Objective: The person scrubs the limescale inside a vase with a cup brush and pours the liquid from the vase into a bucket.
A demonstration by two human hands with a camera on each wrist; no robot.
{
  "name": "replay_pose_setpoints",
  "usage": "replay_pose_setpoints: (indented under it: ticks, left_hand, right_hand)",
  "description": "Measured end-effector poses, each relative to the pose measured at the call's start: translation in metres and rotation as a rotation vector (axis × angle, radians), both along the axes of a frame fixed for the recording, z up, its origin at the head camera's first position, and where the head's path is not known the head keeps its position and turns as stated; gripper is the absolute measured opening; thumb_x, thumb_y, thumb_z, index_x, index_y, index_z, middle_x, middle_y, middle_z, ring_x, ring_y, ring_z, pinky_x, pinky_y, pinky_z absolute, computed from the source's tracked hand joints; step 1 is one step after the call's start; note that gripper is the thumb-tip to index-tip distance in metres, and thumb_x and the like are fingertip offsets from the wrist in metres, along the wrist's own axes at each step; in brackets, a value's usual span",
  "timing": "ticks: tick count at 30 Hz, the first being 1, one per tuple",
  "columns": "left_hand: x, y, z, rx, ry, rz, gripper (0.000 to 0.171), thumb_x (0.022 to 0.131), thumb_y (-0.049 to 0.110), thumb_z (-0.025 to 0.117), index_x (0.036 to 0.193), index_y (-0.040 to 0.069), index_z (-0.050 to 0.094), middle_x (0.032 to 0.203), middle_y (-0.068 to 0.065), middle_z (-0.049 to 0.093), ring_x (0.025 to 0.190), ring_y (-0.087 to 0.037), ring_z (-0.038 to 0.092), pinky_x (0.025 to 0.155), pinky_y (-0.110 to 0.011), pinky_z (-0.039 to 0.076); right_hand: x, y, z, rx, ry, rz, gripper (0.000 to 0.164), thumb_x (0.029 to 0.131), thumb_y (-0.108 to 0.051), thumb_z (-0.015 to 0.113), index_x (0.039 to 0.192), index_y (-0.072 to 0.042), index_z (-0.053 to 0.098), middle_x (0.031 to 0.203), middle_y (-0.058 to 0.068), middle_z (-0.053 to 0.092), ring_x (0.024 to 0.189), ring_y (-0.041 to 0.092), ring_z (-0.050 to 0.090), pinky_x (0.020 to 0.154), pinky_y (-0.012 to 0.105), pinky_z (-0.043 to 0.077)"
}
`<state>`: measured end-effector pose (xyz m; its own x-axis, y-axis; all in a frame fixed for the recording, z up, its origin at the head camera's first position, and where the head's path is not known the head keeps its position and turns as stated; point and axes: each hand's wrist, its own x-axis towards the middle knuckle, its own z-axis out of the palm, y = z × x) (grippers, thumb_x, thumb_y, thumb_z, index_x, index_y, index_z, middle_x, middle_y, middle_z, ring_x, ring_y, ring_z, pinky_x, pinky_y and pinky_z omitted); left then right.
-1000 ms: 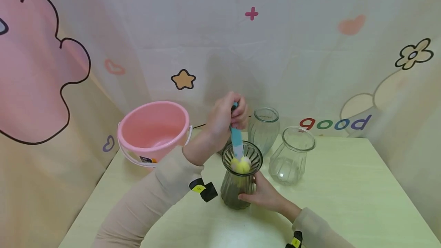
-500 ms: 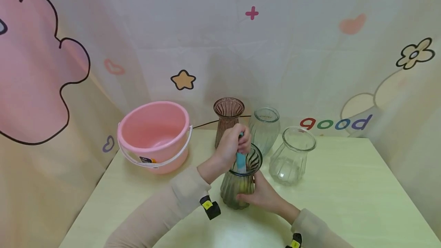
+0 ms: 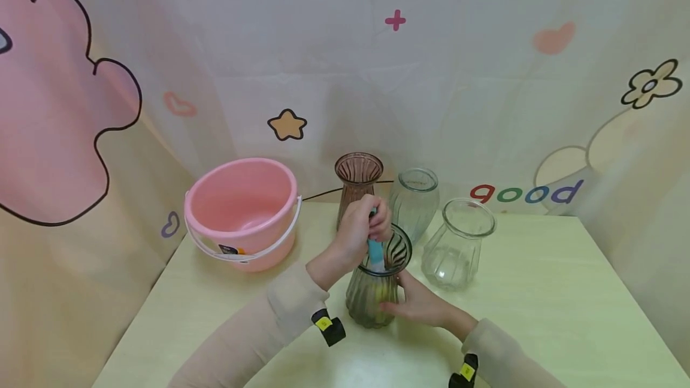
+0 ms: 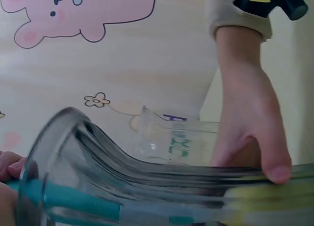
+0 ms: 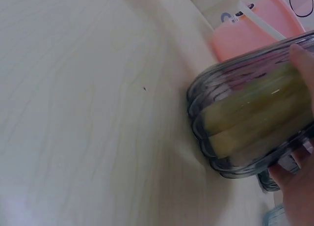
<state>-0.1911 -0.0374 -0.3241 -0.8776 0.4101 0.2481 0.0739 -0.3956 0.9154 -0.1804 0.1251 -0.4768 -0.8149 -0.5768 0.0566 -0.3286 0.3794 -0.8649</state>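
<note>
A smoky grey ribbed glass vase [image 3: 358, 292] stands on the table in the head view. My right hand [image 3: 423, 301] grips its lower body from the right, thumb in front. Above the rim, my left hand [image 3: 366, 223] holds a sponge bottle brush [image 3: 375, 253] by its teal handle, which points down into the vase. In the left wrist view, that handle [image 4: 73, 194] shows through the glass. The brush's yellow sponge head [image 5: 260, 113] lies deep inside the vase in the right wrist view, near its base.
Behind the grey vase stand a brown ribbed vase [image 3: 358, 175] and a clear vase [image 3: 414, 208]. Another clear vase [image 3: 455, 256] is to the right. A pink bucket [image 3: 242, 241] with a white handle sits at left. A printed curtain [image 3: 334, 64] hangs behind the table.
My left hand has moved down, and the yellow sponge has passed from the vase's mouth into its body. The brown vase behind has come into sight. My right hand stays on the vase.
</note>
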Motion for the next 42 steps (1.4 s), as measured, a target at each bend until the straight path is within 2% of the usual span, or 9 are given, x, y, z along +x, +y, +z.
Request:
replay_pose_setpoints:
  ticks: [5, 9, 15, 20, 23, 26, 33, 36, 42]
  left_hand:
    - [0.005, -0.002, 0.016, -0.047, 0.065, 0.010, 0.037, 0.091, 0.014, 0.027, 0.054, 0.011, 0.024, 0.047, 0.003, 0.024, 0.043, -0.014, 0.020, 0.047, -0.026, 0.022]
    - [0.008, -0.006, 0.041, -0.050, 0.107, -0.011, 0.037, 0.091, 0.014, 0.027, 0.054, 0.012, 0.025, 0.047, 0.003, 0.024, 0.043, -0.014, 0.020, 0.047, -0.027, 0.020]
    - [0.010, -0.013, 0.077, 0.014, 0.141, -0.052, 0.038, 0.091, 0.011, 0.025, 0.053, 0.013, 0.025, 0.047, 0.003, 0.023, 0.043, -0.013, 0.018, 0.046, -0.027, 0.017]
    - [0.012, -0.012, 0.087, 0.018, 0.146, -0.064, 0.037, 0.089, 0.009, 0.025, 0.052, 0.012, 0.024, 0.046, 0.002, 0.022, 0.042, -0.014, 0.018, 0.046, -0.027, 0.016]
    - [0.011, -0.011, 0.084, 0.034, 0.156, -0.068, 0.037, 0.089, 0.008, 0.025, 0.053, 0.011, 0.024, 0.046, 0.002, 0.021, 0.042, -0.014, 0.017, 0.046, -0.027, 0.015]
    - [0.007, -0.009, 0.073, 0.049, 0.153, -0.069, 0.037, 0.090, 0.009, 0.025, 0.053, 0.012, 0.024, 0.046, 0.002, 0.021, 0.042, -0.015, 0.016, 0.046, -0.028, 0.014]
    - [0.001, 0.002, 0.022, -0.055, 0.022, -0.013, 0.038, 0.092, 0.013, 0.026, 0.054, 0.011, 0.024, 0.046, 0.003, 0.024, 0.043, -0.014, 0.018, 0.048, -0.026, 0.019]
    - [0.000, 0.004, 0.007, -0.093, -0.004, 0.009, 0.038, 0.092, 0.013, 0.026, 0.055, 0.010, 0.023, 0.047, 0.001, 0.024, 0.044, -0.015, 0.020, 0.049, -0.026, 0.022]
    - [-0.003, 0.005, 0.000, -0.125, 0.024, -0.025, 0.036, 0.092, 0.014, 0.028, 0.056, 0.009, 0.024, 0.049, 0.001, 0.025, 0.045, -0.015, 0.022, 0.050, -0.026, 0.025]
  right_hand:
    - [0.001, -0.003, 0.000, -0.021, 0.088, -0.011, 0.083, 0.080, -0.030, 0.070, 0.142, -0.013, 0.017, 0.139, 0.007, 0.036, 0.124, 0.022, 0.040, 0.100, 0.045, 0.036]
    - [0.001, -0.003, 0.000, -0.009, 0.093, -0.040, 0.083, 0.080, -0.031, 0.071, 0.142, -0.013, 0.018, 0.139, 0.007, 0.036, 0.125, 0.022, 0.040, 0.100, 0.046, 0.036]
    - [0.002, -0.004, -0.001, -0.027, 0.071, -0.070, 0.085, 0.078, -0.027, 0.073, 0.141, -0.009, 0.018, 0.139, 0.010, 0.034, 0.127, 0.025, 0.038, 0.101, 0.049, 0.034]
    - [0.006, -0.005, 0.002, -0.044, 0.083, -0.087, 0.086, 0.077, -0.024, 0.074, 0.141, -0.006, 0.018, 0.139, 0.013, 0.033, 0.128, 0.027, 0.036, 0.099, 0.050, 0.035]
    - [0.007, -0.006, 0.002, -0.054, 0.082, -0.101, 0.089, 0.076, -0.023, 0.075, 0.142, -0.008, 0.017, 0.140, 0.012, 0.032, 0.128, 0.027, 0.035, 0.099, 0.051, 0.035]
    - [0.005, -0.006, -0.003, -0.053, 0.088, -0.117, 0.092, 0.075, -0.024, 0.076, 0.143, -0.010, 0.016, 0.141, 0.010, 0.032, 0.130, 0.026, 0.033, 0.099, 0.050, 0.035]
    - [0.005, -0.007, -0.008, -0.063, 0.132, -0.138, 0.091, 0.073, -0.025, 0.077, 0.142, -0.015, 0.019, 0.139, 0.005, 0.036, 0.127, 0.024, 0.036, 0.095, 0.051, 0.038]
    - [0.006, -0.009, -0.010, -0.076, 0.147, -0.137, 0.091, 0.072, -0.027, 0.078, 0.141, -0.017, 0.019, 0.137, 0.004, 0.037, 0.123, 0.023, 0.038, 0.090, 0.048, 0.040]
    - [0.007, -0.007, -0.005, -0.056, 0.126, -0.085, 0.092, 0.075, -0.029, 0.075, 0.142, -0.016, 0.014, 0.139, 0.004, 0.032, 0.121, 0.021, 0.038, 0.092, 0.038, 0.041]
